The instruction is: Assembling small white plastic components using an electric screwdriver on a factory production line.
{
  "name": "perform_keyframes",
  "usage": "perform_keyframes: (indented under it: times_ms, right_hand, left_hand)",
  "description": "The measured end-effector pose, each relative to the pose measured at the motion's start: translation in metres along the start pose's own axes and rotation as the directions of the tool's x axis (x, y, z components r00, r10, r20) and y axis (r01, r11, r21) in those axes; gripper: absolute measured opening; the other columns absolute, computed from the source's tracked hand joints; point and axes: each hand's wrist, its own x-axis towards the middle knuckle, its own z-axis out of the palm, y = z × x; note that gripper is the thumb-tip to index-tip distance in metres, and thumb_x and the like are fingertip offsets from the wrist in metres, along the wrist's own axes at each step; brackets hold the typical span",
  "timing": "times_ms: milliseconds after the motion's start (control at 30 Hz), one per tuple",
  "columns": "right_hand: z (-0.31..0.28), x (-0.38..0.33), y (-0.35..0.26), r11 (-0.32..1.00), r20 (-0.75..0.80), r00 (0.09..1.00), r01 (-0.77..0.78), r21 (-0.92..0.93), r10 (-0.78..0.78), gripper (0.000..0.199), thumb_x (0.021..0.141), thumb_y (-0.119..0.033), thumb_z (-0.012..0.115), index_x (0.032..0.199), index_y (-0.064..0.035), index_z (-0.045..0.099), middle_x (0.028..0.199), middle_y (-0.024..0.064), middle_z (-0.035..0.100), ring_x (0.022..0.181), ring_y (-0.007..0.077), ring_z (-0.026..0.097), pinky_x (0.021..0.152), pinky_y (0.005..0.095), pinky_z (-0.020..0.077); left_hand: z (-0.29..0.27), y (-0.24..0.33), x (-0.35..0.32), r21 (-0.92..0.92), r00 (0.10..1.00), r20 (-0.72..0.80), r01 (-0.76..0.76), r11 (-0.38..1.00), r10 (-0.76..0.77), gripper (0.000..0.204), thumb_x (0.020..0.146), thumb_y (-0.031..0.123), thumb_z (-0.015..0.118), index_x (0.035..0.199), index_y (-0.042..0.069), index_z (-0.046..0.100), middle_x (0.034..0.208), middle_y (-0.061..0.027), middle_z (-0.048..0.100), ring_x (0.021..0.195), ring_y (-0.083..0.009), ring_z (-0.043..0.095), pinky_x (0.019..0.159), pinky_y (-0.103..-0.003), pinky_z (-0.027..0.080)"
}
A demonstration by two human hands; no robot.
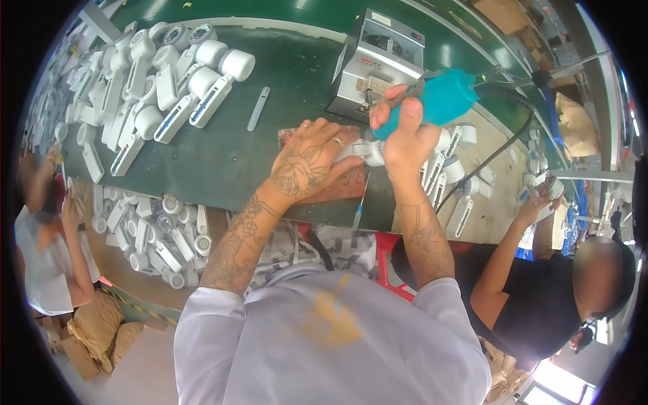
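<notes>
White part (368,150) lies on the pad (337,183) just before the grey machine (378,64), left hand (307,162) spread pressing it, right hand (405,138) gripping the teal driver (439,101) directly above, apparently tip-down.

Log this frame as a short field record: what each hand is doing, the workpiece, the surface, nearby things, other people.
left hand: left hand flat, pressing a white plastic part down on a reddish pad
right hand: right hand wrapped around a teal electric screwdriver, cable trailing right
surface: green bench
nearby: pile of white handheld devices at upper left; grey machine behind the hands; more white parts at right
others: one person at right, one person at left
</notes>
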Motion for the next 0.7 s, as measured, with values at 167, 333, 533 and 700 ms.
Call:
perform_keyframes:
  times_ms: [167,333,533,700]
  right_hand:
    - [-0.002,-0.002,0.009,0.997,0.001,0.999,-0.046,-0.069,0.046,0.044,0.1,-0.042,0.059,0.097,0.0015,0.053,0.07,0.008,0.054,0.062,0.0185,0.054,0.062,0.0344,0.0491]
    - [0.001,-0.002,0.01,0.998,0.024,0.999,-0.032,-0.05,0.033,0.042,0.1,-0.04,0.059,0.094,0.0001,0.052,0.069,0.0076,0.054,0.061,0.0178,0.053,0.06,0.0335,0.048]
    - [0.001,0.006,-0.002,0.985,-0.009,1.0,-0.03,-0.169,0.029,0.047,0.1,-0.044,0.058,0.103,0.003,0.057,0.068,0.0069,0.056,0.061,0.0172,0.056,0.058,0.0311,0.0473]
    - [0.001,0.05,-0.007,0.931,-0.016,0.971,0.225,-0.287,-0.24,0.046,0.102,-0.043,0.055,0.103,0.0026,0.06,0.069,0.0057,0.058,0.061,0.015,0.058,0.057,0.0285,0.0461]
  left_hand:
    - [0.0,0.002,0.003,0.013,1.0,0.019,0.018,1.0,-0.018,0.041,0.091,0.037,0.065,0.118,0.006,0.065,0.109,-0.0103,0.064,0.104,-0.0291,0.058,0.093,-0.044,0.045]
    - [-0.001,0.005,0.003,0.061,0.999,0.019,0.033,0.998,-0.034,0.041,0.091,0.039,0.064,0.117,0.007,0.065,0.11,-0.0103,0.063,0.105,-0.029,0.057,0.094,-0.045,0.044]
    - [-0.004,0.004,0.001,0.022,0.998,0.028,0.048,0.999,-0.049,0.041,0.092,0.037,0.064,0.12,0.008,0.064,0.111,-0.0116,0.063,0.107,-0.031,0.057,0.097,-0.046,0.044]
    - [-0.006,0.003,-0.001,-0.03,0.993,0.071,0.101,0.994,-0.099,0.037,0.093,0.032,0.06,0.123,0.009,0.064,0.114,-0.0125,0.063,0.111,-0.0334,0.056,0.102,-0.048,0.042]
